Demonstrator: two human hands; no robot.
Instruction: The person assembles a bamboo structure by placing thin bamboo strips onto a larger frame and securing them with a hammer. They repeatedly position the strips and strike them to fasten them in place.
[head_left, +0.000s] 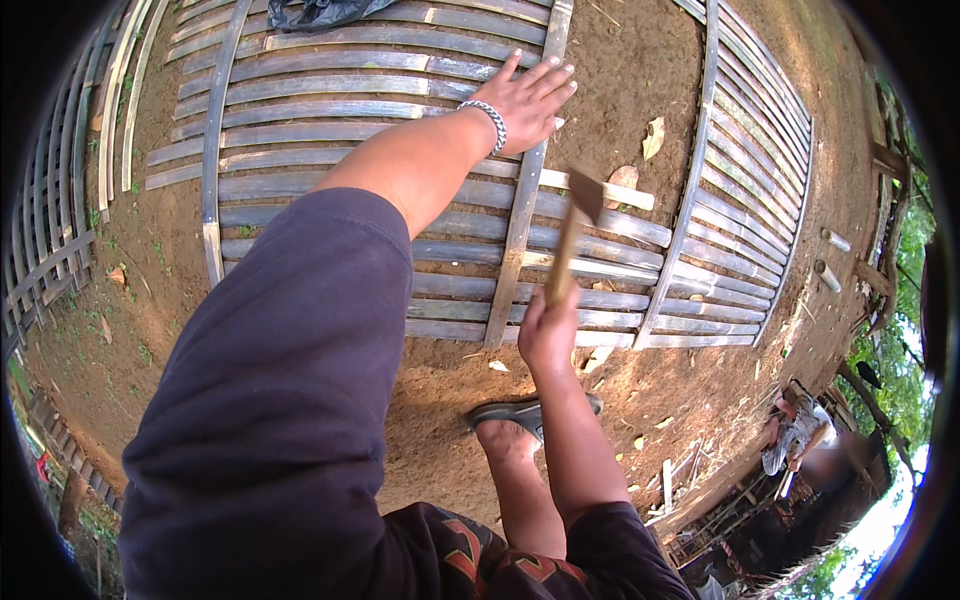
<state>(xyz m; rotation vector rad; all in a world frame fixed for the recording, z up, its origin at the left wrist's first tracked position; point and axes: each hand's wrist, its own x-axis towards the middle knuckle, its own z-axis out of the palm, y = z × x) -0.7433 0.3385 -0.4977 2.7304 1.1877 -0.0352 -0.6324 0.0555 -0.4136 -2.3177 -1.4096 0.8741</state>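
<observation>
Left hand open, fingers spread, palm down across a crosspiece of the slatted panel. Right hand closed around the wooden handle of a hatchet, its dark, blurred head over the panel's slats.

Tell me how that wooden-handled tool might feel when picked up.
The wooden-handled tool would probably feel head-heavy, with its broad dark head at one end. The straight handle looks stiff, and likely easily gripped: the right hand wraps it.
</observation>
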